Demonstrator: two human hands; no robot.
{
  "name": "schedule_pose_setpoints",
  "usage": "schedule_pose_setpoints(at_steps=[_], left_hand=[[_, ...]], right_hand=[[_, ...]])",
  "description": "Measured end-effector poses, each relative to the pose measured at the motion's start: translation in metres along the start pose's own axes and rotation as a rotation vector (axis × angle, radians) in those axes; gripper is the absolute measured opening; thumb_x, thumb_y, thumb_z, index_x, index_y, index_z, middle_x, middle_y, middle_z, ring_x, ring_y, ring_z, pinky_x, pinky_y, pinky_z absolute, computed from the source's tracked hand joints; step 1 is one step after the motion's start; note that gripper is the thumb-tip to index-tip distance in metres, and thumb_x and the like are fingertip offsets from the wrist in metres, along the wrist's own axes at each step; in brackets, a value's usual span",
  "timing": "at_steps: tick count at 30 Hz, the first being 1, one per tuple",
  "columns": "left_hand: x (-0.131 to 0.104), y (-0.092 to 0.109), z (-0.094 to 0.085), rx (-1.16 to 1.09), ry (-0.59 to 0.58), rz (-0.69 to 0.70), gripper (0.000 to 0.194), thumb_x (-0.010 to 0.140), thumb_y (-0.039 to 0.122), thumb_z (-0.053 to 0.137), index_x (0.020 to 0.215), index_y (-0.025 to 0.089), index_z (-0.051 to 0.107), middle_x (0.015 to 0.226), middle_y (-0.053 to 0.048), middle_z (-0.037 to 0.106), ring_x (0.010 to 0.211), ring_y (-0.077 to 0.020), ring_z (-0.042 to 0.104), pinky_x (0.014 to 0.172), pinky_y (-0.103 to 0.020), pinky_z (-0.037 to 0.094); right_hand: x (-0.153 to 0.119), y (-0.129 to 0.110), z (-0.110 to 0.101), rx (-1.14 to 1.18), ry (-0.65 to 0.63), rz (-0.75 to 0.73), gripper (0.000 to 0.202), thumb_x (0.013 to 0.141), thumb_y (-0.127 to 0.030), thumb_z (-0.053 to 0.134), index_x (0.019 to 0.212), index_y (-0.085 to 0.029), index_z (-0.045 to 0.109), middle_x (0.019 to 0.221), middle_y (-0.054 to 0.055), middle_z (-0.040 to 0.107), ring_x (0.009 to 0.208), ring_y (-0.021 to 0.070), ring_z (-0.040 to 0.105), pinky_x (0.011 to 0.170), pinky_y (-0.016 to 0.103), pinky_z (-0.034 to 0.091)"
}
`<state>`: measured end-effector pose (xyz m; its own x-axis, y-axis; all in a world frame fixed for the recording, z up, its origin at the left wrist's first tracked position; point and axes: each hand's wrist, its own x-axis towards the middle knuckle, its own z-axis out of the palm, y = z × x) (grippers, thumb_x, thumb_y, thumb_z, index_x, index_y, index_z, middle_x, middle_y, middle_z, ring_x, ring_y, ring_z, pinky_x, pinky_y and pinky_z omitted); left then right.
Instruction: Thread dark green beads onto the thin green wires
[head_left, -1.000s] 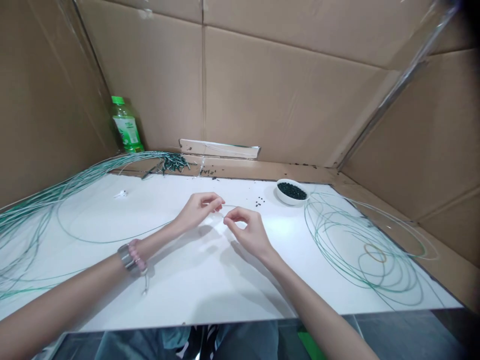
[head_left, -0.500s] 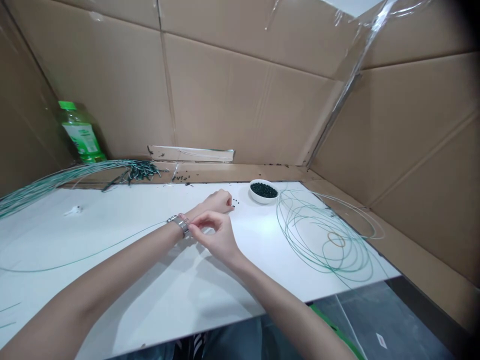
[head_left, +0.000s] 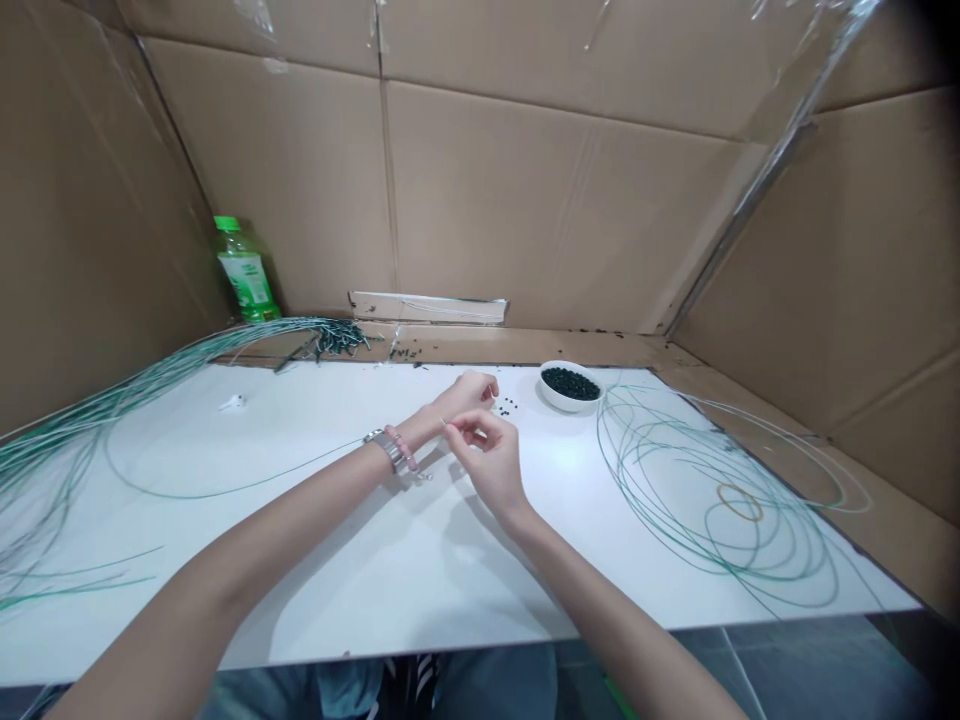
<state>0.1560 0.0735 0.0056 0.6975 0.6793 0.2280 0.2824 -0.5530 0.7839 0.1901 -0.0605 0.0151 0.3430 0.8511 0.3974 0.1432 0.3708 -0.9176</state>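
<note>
My left hand (head_left: pixel 471 390) rests low over the table with its fingers curled inward. What lies inside them is hidden. Its wrist wears a silver watch (head_left: pixel 389 450) and a pink beaded bracelet (head_left: pixel 405 447). Just nearer to me, my right hand (head_left: pixel 493 462) pinches thumb and forefinger together beside the left wrist. A tiny pale tip shows at the pinch, too small to name. One thin green wire (head_left: pixel 225 494) runs from the left and passes behind the watch. Several loose dark beads (head_left: pixel 508 407) lie right of the left fingertips.
A white bowl (head_left: pixel 574 404) of dark green beads stands right of my hands. Coiled green wire (head_left: pixel 652 500) spreads across the table's right side. At left lie a bundle of wires (head_left: pixel 187 365) and a small white object (head_left: pixel 233 402). A green bottle (head_left: pixel 247 275) stands against the cardboard wall.
My right hand has moved from beside the watch to farther up the left wrist, toward the left hand. The camera view has turned left, so the scene sits farther right.
</note>
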Motion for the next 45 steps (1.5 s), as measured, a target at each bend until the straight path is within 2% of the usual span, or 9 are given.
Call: schedule_pose_setpoints(at_steps=[3, 6, 10, 13, 15, 20, 30, 38, 45], left_hand=[[-0.021, 0.002, -0.02, -0.078, 0.063, 0.033, 0.012, 0.068, 0.024, 0.058, 0.075, 0.014, 0.058, 0.069, -0.001, 0.06, 0.065, -0.0126, 0.056, 0.061, -0.023, 0.045], [-0.062, 0.003, -0.036, -0.233, 0.156, -0.006, 0.024, 0.071, 0.033, 0.061, 0.083, 0.014, 0.057, 0.078, -0.004, 0.064, 0.072, -0.0139, 0.062, 0.069, -0.026, 0.05], [-0.113, 0.004, -0.039, -0.6, 0.246, -0.208, 0.031, 0.062, 0.036, 0.074, 0.079, 0.014, 0.059, 0.072, -0.002, 0.066, 0.07, -0.0151, 0.065, 0.073, -0.028, 0.052], [-0.129, 0.005, -0.035, -0.713, 0.275, -0.264, 0.031, 0.062, 0.036, 0.075, 0.078, 0.015, 0.059, 0.072, -0.002, 0.068, 0.07, -0.0148, 0.066, 0.075, -0.028, 0.052], [-0.131, 0.005, -0.034, -0.752, 0.271, -0.255, 0.029, 0.064, 0.035, 0.075, 0.078, 0.015, 0.06, 0.073, -0.002, 0.069, 0.07, -0.0142, 0.066, 0.075, -0.027, 0.052], [-0.13, 0.004, -0.032, -0.779, 0.23, -0.258, 0.025, 0.064, 0.03, 0.076, 0.077, 0.014, 0.061, 0.071, -0.001, 0.069, 0.068, -0.0131, 0.065, 0.072, -0.025, 0.051], [-0.133, 0.008, -0.031, -0.849, 0.229, -0.273, 0.022, 0.065, 0.027, 0.076, 0.076, 0.014, 0.061, 0.069, 0.0, 0.068, 0.066, -0.0108, 0.064, 0.068, -0.021, 0.051], [-0.134, 0.005, -0.032, -0.769, 0.223, -0.25, 0.022, 0.067, 0.03, 0.074, 0.077, 0.015, 0.061, 0.072, -0.002, 0.068, 0.07, -0.0143, 0.066, 0.071, -0.026, 0.052], [-0.133, 0.006, -0.033, -0.765, 0.226, -0.241, 0.022, 0.066, 0.029, 0.074, 0.076, 0.015, 0.061, 0.071, -0.001, 0.068, 0.069, -0.0131, 0.066, 0.071, -0.024, 0.052]], right_hand=[[0.001, 0.002, -0.002, 0.001, -0.006, 0.008, 0.011, 0.071, -0.025, 0.06, 0.065, -0.016, 0.059, 0.065, 0.001, 0.058, 0.06, 0.0107, 0.047, 0.06, 0.024, 0.044], [0.001, 0.001, -0.002, -0.012, -0.001, 0.032, 0.011, 0.073, -0.025, 0.059, 0.066, -0.016, 0.058, 0.066, 0.001, 0.057, 0.063, 0.0115, 0.048, 0.062, 0.024, 0.045], [-0.001, -0.001, -0.001, -0.084, -0.053, 0.096, 0.011, 0.073, -0.025, 0.058, 0.066, -0.017, 0.057, 0.069, 0.002, 0.059, 0.069, 0.014, 0.055, 0.063, 0.025, 0.048], [-0.004, -0.001, 0.001, -0.085, -0.129, 0.127, 0.007, 0.071, -0.023, 0.058, 0.066, -0.017, 0.057, 0.084, 0.006, 0.064, 0.085, 0.0187, 0.06, 0.065, 0.026, 0.051], [-0.005, 0.0, 0.002, -0.061, -0.17, 0.149, 0.007, 0.07, -0.022, 0.058, 0.065, -0.017, 0.055, 0.089, 0.008, 0.065, 0.091, 0.0205, 0.061, 0.067, 0.028, 0.052], [-0.006, 0.0, 0.004, -0.03, -0.22, 0.192, 0.008, 0.068, -0.018, 0.059, 0.063, -0.017, 0.054, 0.087, 0.008, 0.065, 0.085, 0.0193, 0.063, 0.067, 0.028, 0.053], [-0.006, 0.001, 0.003, -0.01, -0.223, 0.193, 0.011, 0.069, -0.02, 0.062, 0.063, -0.017, 0.054, 0.083, 0.008, 0.066, 0.079, 0.0176, 0.063, 0.067, 0.029, 0.054], [-0.007, 0.0, 0.003, -0.03, -0.219, 0.194, 0.011, 0.069, -0.021, 0.063, 0.063, -0.016, 0.055, 0.083, 0.007, 0.066, 0.076, 0.0168, 0.063, 0.064, 0.028, 0.054], [-0.007, 0.0, 0.004, -0.021, -0.224, 0.202, 0.009, 0.068, -0.019, 0.062, 0.063, -0.016, 0.055, 0.083, 0.007, 0.066, 0.078, 0.0174, 0.063, 0.064, 0.027, 0.054]])
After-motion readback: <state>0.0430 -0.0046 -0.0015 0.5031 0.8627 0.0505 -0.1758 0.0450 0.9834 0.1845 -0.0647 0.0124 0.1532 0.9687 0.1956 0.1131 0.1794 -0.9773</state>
